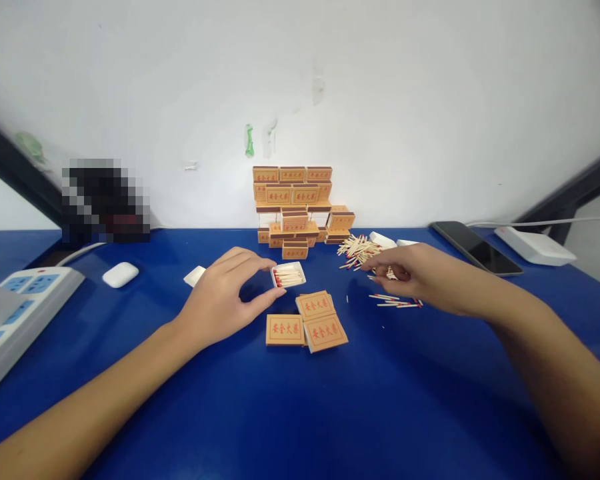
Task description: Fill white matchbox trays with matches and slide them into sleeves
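Note:
Between thumb and fingers, my left hand (pixel 225 290) grips a small white matchbox tray (pixel 303 268). Red-tipped matches (pixel 288 276) lie side by side in it. My right hand (pixel 413 270) is at the near right edge of a loose match pile (pixel 357 248), its thumb and fingers curled round some matches; how many is hidden. Several matches (pixel 395 301) lie loose below that hand. Closed yellow matchboxes with red lettering, among them a left box (pixel 285 329) and a right box (pixel 325 333), lie in front of the tray.
A stepped stack of matchboxes (pixel 293 195) stands against the wall. White trays (pixel 383 240) lie behind the match pile, and another white tray (pixel 194 275) is behind my left hand. A power strip (pixel 55 293), earbud case (pixel 121 275), phone (pixel 475 248) and white device (pixel 535 245) flank the blue table.

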Demonstrator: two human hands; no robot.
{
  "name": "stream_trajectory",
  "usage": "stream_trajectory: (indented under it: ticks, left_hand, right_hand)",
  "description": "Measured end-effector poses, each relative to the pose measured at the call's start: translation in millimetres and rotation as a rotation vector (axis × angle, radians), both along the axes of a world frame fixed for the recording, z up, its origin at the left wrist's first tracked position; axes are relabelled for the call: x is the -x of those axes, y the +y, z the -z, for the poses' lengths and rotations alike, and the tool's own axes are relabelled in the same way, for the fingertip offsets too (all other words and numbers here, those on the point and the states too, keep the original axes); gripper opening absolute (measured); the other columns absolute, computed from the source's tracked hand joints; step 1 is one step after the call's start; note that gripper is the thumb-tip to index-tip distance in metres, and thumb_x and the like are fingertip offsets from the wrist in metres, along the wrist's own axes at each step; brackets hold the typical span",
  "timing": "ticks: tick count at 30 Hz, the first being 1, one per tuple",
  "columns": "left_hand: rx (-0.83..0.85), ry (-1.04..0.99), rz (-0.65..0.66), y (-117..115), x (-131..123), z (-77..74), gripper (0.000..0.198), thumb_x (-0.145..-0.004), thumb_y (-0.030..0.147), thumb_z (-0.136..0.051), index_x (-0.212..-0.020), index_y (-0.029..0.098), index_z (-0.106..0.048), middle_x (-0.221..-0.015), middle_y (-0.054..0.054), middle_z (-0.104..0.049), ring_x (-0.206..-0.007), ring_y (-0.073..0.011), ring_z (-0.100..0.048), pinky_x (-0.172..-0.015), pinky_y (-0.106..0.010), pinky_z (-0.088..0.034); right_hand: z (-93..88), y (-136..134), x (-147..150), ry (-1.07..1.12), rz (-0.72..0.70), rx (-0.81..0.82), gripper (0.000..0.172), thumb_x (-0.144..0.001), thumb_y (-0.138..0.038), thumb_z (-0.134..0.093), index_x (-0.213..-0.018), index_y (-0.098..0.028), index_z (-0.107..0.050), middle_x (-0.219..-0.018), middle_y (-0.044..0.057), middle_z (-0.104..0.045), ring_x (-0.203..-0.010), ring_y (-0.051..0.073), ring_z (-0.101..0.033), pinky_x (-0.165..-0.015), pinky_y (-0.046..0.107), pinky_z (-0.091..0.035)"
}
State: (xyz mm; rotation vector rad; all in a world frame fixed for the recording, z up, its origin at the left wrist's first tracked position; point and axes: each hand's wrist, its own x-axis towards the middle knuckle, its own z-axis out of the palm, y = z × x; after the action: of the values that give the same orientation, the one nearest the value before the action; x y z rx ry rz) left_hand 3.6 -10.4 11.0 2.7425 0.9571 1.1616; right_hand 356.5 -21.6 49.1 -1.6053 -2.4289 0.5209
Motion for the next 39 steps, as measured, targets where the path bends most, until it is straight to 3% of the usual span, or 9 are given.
stream_trajectory:
  ticks: [3, 7, 10, 13, 18, 31, 39]
  left_hand:
    - [-0.001, -0.005, 0.020, -1.5, -1.8, -0.8, 0.024, -0.096, 0.034, -0.077, -0.113, 0.020, -0.071, -0.105, -0.009, -0.078, -0.099, -0.0252, -0.072, -0.091, -0.044, -0.061]
    - [-0.005, -0.009, 0.048, -3.8, -4.6, -2.6, 0.025, -0.096, 0.033, -0.077, -0.115, 0.018, -0.070, -0.105, -0.010, -0.078, -0.100, -0.0246, -0.072, -0.092, -0.043, -0.060]
    - [-0.016, -0.018, 0.062, -4.6, -5.7, -3.6, 0.025, -0.096, 0.032, -0.077, -0.115, 0.018, -0.070, -0.105, -0.010, -0.078, -0.099, -0.0243, -0.072, -0.092, -0.043, -0.059]
    - [-0.025, -0.030, 0.065, -6.0, -6.7, -4.0, 0.026, -0.095, 0.032, -0.078, -0.115, 0.018, -0.069, -0.105, -0.009, -0.078, -0.098, -0.0243, -0.072, -0.091, -0.044, -0.059]
    - [-0.006, -0.043, 0.082, -11.1, -10.6, -5.0, 0.027, -0.095, 0.031, -0.079, -0.117, 0.019, -0.069, -0.106, -0.009, -0.078, -0.100, -0.0247, -0.071, -0.092, -0.044, -0.059]
    - [-0.068, -0.111, 0.123, -17.3, -15.9, -3.8, 0.035, -0.091, 0.026, -0.084, -0.121, 0.016, -0.068, -0.109, -0.010, -0.078, -0.103, -0.0240, -0.071, -0.094, -0.042, -0.060]
    - [-0.071, -0.115, 0.134, -17.9, -14.9, -3.4, 0.036, -0.091, 0.026, -0.084, -0.122, 0.017, -0.068, -0.110, -0.010, -0.078, -0.103, -0.0239, -0.071, -0.094, -0.042, -0.060]
  right_hand:
    - [1.2, -2.1, 8.8, 0.062, -0.051, -0.095, 0.035, -0.094, -0.032, -0.057, -0.122, -0.031, -0.078, -0.082, 0.002, -0.074, -0.063, 0.017, -0.059, -0.060, 0.032, -0.045]
    - [2.2, -5.6, 22.7, 0.145, -0.047, -0.219, 0.025, -0.096, -0.032, -0.061, -0.110, -0.029, -0.082, -0.082, 0.003, -0.077, -0.065, 0.017, -0.061, -0.062, 0.034, -0.046]
    - [0.9, -11.1, 35.9, 0.328, 0.039, -0.187, 0.022, -0.096, -0.041, -0.067, -0.103, -0.028, -0.083, -0.086, 0.004, -0.081, -0.064, 0.017, -0.064, -0.058, 0.033, -0.048]
    - [0.3, -18.4, 53.4, 0.592, 0.105, -0.143, 0.021, -0.093, -0.047, -0.075, -0.096, -0.029, -0.084, -0.095, 0.004, -0.084, -0.077, 0.021, -0.073, -0.063, 0.034, -0.055]
    - [8.2, -27.9, 83.7, 0.846, 0.180, -0.126, 0.021, -0.085, -0.048, -0.084, -0.088, -0.027, -0.083, -0.090, 0.004, -0.082, -0.082, 0.023, -0.075, -0.070, 0.036, -0.060]
    - [34.4, -32.2, 105.5, 0.928, 0.229, -0.180, 0.014, -0.089, -0.042, -0.080, -0.091, -0.029, -0.083, -0.101, 0.006, -0.070, -0.097, 0.023, -0.066, -0.069, 0.035, -0.055]
    - [32.9, -28.8, 102.2, 0.701, 0.014, -0.455, 0.009, -0.096, -0.023, -0.071, -0.099, -0.025, -0.080, -0.103, 0.006, -0.066, -0.094, 0.020, -0.064, -0.063, 0.031, -0.054]
